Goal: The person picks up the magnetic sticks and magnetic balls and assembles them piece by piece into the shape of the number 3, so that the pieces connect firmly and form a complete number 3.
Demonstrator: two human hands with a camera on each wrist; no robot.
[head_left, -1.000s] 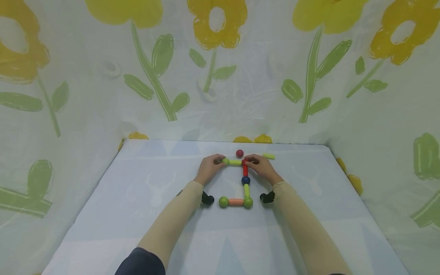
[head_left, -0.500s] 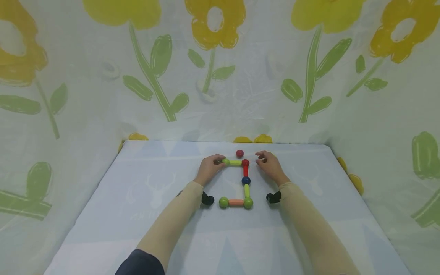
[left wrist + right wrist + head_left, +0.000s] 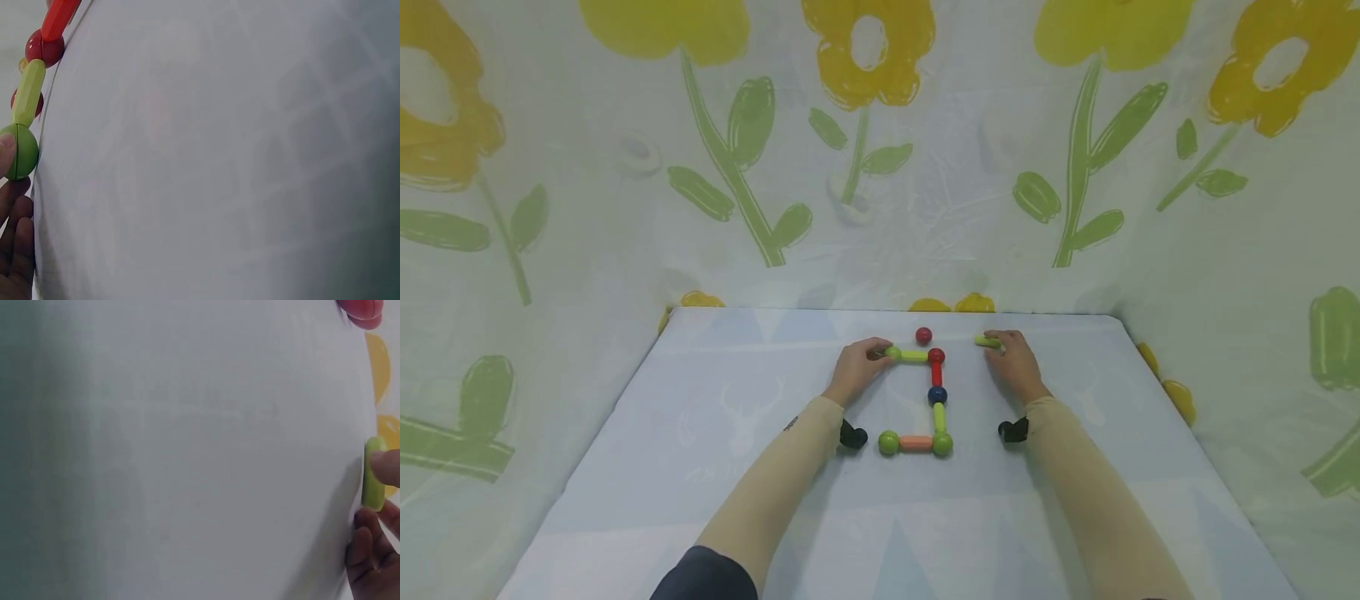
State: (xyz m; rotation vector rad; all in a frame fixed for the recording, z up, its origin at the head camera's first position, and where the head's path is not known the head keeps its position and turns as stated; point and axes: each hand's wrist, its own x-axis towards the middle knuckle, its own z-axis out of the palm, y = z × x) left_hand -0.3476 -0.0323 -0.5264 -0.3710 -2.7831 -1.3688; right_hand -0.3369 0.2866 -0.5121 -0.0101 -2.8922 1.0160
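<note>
In the head view my left hand [image 3: 856,368] pinches a green ball [image 3: 892,353] at the far left end of a joined chain of toy balls and rods. From that ball a yellow-green rod [image 3: 914,357] runs to a red ball [image 3: 936,356]. A red rod [image 3: 936,374], a blue ball [image 3: 937,395] and another yellow-green rod [image 3: 939,417] come down to a green ball [image 3: 942,443]. An orange rod [image 3: 915,444] joins it to a last green ball [image 3: 888,442]. My right hand [image 3: 1017,367] pinches a loose yellow-green rod [image 3: 374,481] between thumb and fingers.
A loose red ball [image 3: 923,336] sits just behind the chain, near the back of the pale table [image 3: 760,500]. Flower-patterned cloth [image 3: 925,233] stands behind and on both sides of the table.
My right hand has left the chain's red ball, moved to the right and taken hold of the loose yellow-green rod. The left hand has stayed on its green ball.
</note>
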